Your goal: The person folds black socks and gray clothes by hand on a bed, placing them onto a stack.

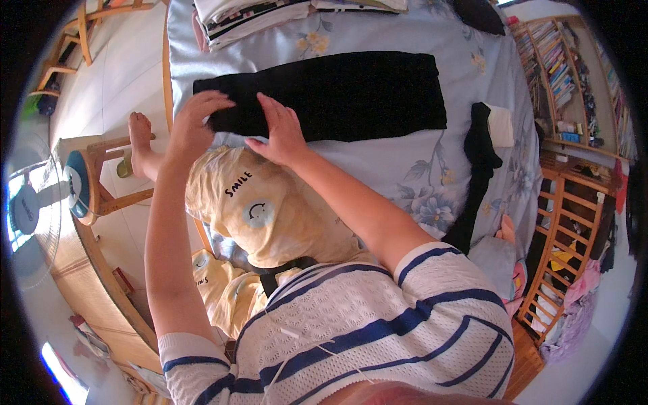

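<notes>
A long piece of folded black clothing (pixel 358 94), perhaps trousers, lies flat across the bed in front of me. At its left end is my left hand (pixel 197 125), slightly blurred, its fingers stretched over the cloth and bent a little. My right hand (pixel 282 135) is at the near edge of the garment, right of the left one, with thumb and fingers spread. Neither hand has cloth gripped in it. My knee, in yellow patterned trousers (pixel 270 223), is just below the garment's left part.
Folded clothes (pixel 250 17) are stacked at the bed's far edge. Black clothing (pixel 478 162) and a white piece (pixel 500 126) lie to the right. Left of the bed are a wooden chair (pixel 101 175) and a fan (pixel 30 209); a bookshelf (pixel 557 74) stands at right.
</notes>
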